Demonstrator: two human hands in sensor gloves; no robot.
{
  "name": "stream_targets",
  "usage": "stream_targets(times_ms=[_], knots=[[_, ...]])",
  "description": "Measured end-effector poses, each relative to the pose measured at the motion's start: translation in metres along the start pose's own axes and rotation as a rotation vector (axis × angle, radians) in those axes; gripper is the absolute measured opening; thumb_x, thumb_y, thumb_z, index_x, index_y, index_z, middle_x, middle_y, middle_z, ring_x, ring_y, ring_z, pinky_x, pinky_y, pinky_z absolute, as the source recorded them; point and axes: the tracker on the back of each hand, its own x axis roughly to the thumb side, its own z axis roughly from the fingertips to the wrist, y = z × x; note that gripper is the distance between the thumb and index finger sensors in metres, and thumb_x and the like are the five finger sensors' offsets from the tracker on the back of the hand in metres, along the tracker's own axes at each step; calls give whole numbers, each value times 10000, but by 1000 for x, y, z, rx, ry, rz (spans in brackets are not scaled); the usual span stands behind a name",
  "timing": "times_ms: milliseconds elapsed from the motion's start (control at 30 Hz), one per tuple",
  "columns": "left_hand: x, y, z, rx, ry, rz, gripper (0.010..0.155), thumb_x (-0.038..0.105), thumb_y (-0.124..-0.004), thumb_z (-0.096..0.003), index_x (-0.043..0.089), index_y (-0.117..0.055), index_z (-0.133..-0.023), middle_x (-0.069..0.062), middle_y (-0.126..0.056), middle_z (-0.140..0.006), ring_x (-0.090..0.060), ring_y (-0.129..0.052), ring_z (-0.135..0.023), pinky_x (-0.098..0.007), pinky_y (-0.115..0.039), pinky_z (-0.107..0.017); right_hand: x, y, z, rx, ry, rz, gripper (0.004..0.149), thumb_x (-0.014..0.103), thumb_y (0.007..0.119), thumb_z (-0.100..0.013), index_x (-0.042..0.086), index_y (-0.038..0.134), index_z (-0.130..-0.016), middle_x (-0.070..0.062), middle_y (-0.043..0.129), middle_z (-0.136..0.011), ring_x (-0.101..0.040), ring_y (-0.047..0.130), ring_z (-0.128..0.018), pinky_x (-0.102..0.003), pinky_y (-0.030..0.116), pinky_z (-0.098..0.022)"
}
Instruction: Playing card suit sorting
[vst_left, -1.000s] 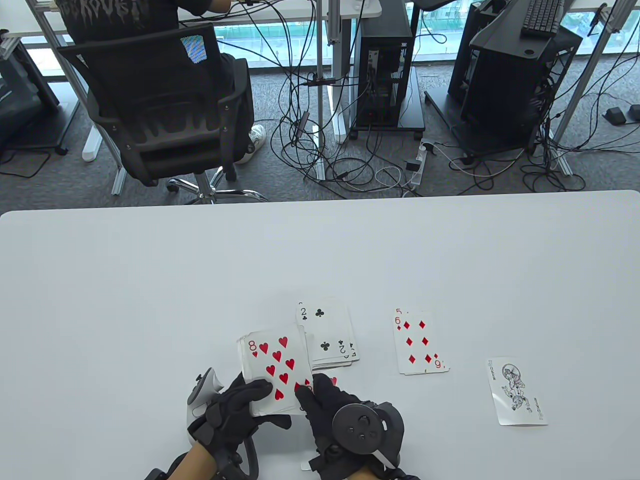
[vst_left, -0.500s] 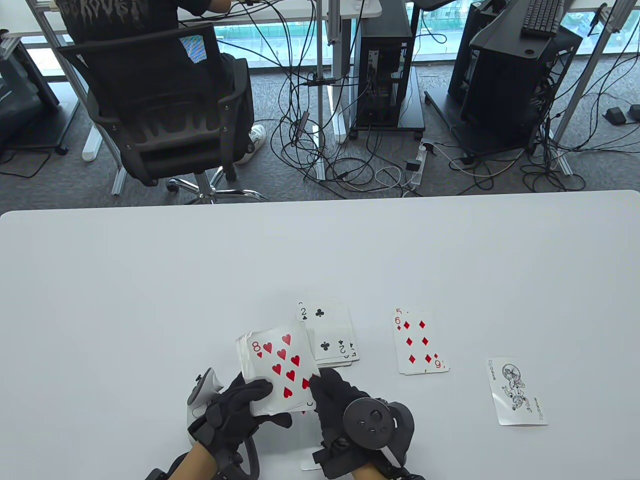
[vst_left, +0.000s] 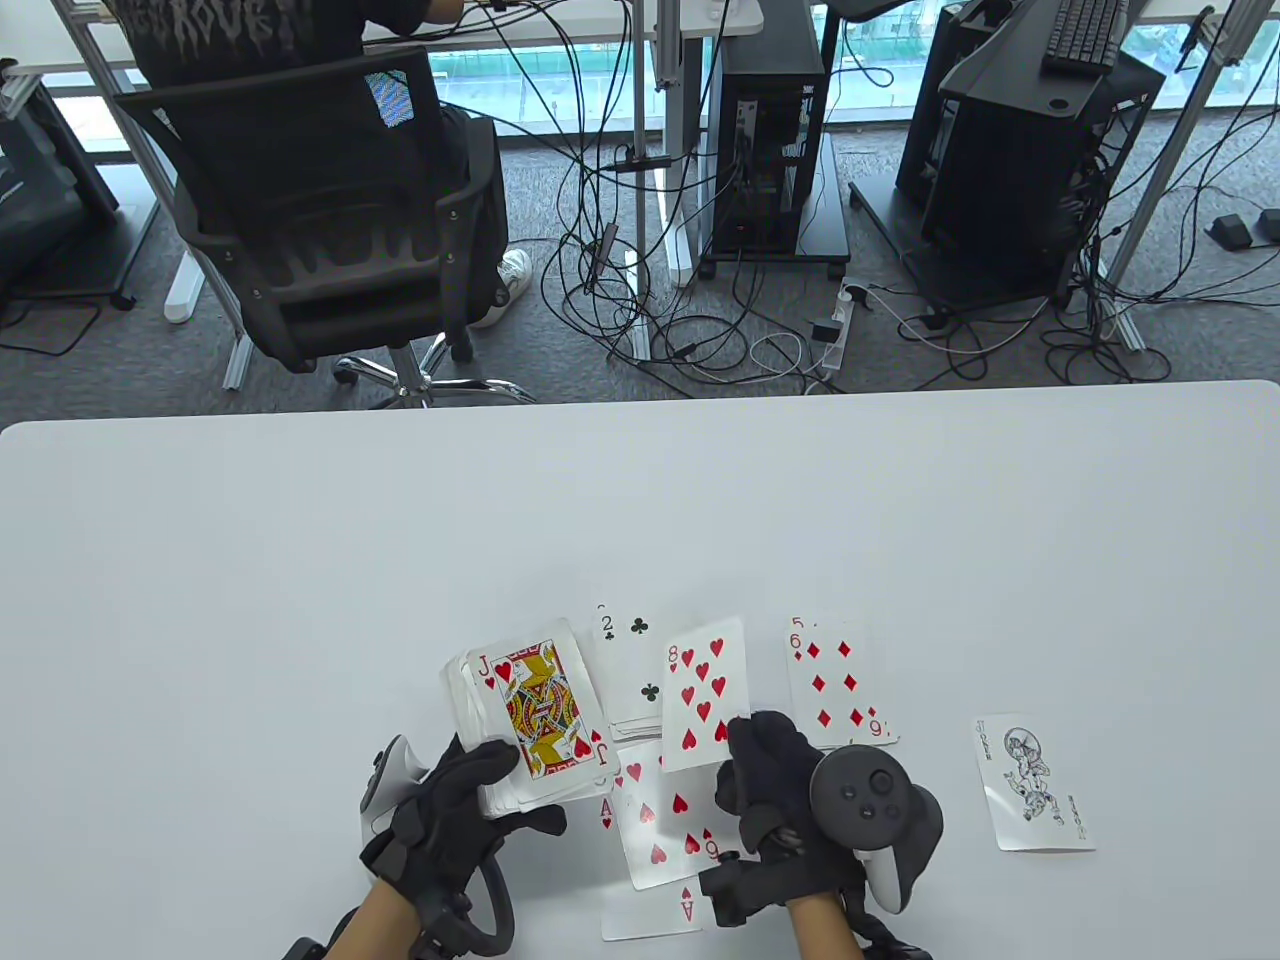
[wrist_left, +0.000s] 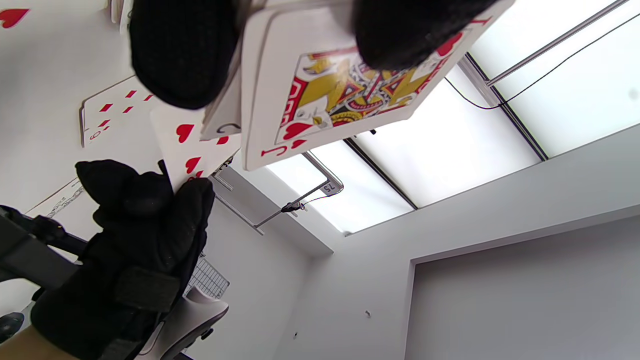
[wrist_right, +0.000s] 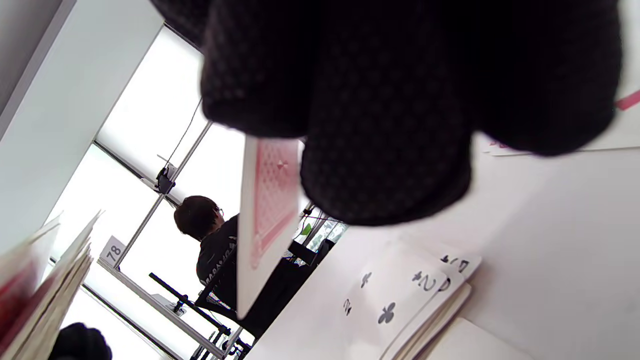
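A smooth, matte white table (vst_left: 300, 560) with rounded corners carries flat, glossy rectangular cards. The left hand (vst_left: 455, 815), in a black knit glove, curls its fingers and thumb around the face-up deck (vst_left: 520, 725), jack of hearts on top, its long axis running away from the person and leaning slightly left. The right hand (vst_left: 790, 800) pinches the eight of hearts (vst_left: 703, 692) by its near edge, face up above the table, long axis pointing away, between the clubs pile (vst_left: 632, 665) and the diamonds pile (vst_left: 835, 690). Below it lies the hearts pile (vst_left: 665, 830), near the table's front edge. A joker (vst_left: 1030, 782) lies apart at the right, lengthwise and tilted slightly.
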Motion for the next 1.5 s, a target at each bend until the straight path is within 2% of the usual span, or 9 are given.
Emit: stream_targets(times_ms=[67,167,400,500,733,1100,1367,1433,1500], knots=[[1,1,0,3,-6,-2,544,427,-703,-609,377,-414,-1067,66,-566,-1125,-274,-730,-999,-403,-837,-547,-2,8,-1,113,48,-19,386,208,673,-533,-140,781,-660,-39,933,-324,-231,1008,-201,-438,884,-190],[2,1,1,8,-10,-4,544,430,-702,-608,377,-414,-1067,67,-566,-1126,-271,-730,-1000,-401,-839,-546,-4,28,2,307,114,93,388,206,673,-534,-146,780,-659,-43,935,-320,-235,1008,-197,-441,883,-187],[2,1,1,3,-14,-3,545,431,-700,-609,375,-413,-1068,67,-565,-1126,-272,-730,-1000,-401,-838,-546,-23,64,11,597,221,632,396,211,679,-532,-154,790,-637,-32,934,-288,-221,1006,-161,-433,884,-162],[2,1,1,6,-10,-3,543,429,-702,-610,376,-414,-1067,66,-565,-1126,-271,-730,-1000,-401,-838,-546,-17,69,16,576,163,742,393,218,692,-526,-152,799,-604,-20,930,-248,-209,1001,-120,-427,883,-134],[2,1,1,6,-5,-7,543,429,-702,-610,376,-413,-1067,67,-566,-1125,-272,-730,-1000,-401,-838,-546,-3,89,32,684,85,1080,443,261,662,-542,-160,790,-594,-18,928,-249,-206,999,-124,-427,882,-143],[1,1,2,12,9,-15,543,429,-701,-610,375,-413,-1068,65,-564,-1126,-274,-730,-999,-402,-837,-546,14,89,31,651,42,1190,512,328,666,-547,-156,781,-667,-60,938,-317,-257,1003,-200,-465,870,-200],[0,1,2,11,22,-20,544,427,-703,-609,374,-415,-1068,64,-567,-1125,-276,-729,-999,-403,-837,-545,67,63,22,157,-272,482,511,303,625,-555,-154,734,-757,-98,938,-409,-301,1000,-289,-491,859,-254],[-1,1,1,7,26,-24,544,431,-702,-609,374,-415,-1068,62,-568,-1125,-275,-729,-999,-404,-837,-545,70,61,27,71,-342,336,511,302,614,-557,-149,717,-775,-101,932,-436,-306,997,-317,-494,856,-275],[-2,0,1,-2,29,-19,545,430,-704,-609,371,-418,-1068,60,-568,-1125,-279,-730,-997,-406,-836,-544,67,63,32,57,-391,262,510,292,598,-560,-148,690,-800,-115,924,-474,-323,992,-355,-505,851,-298]])
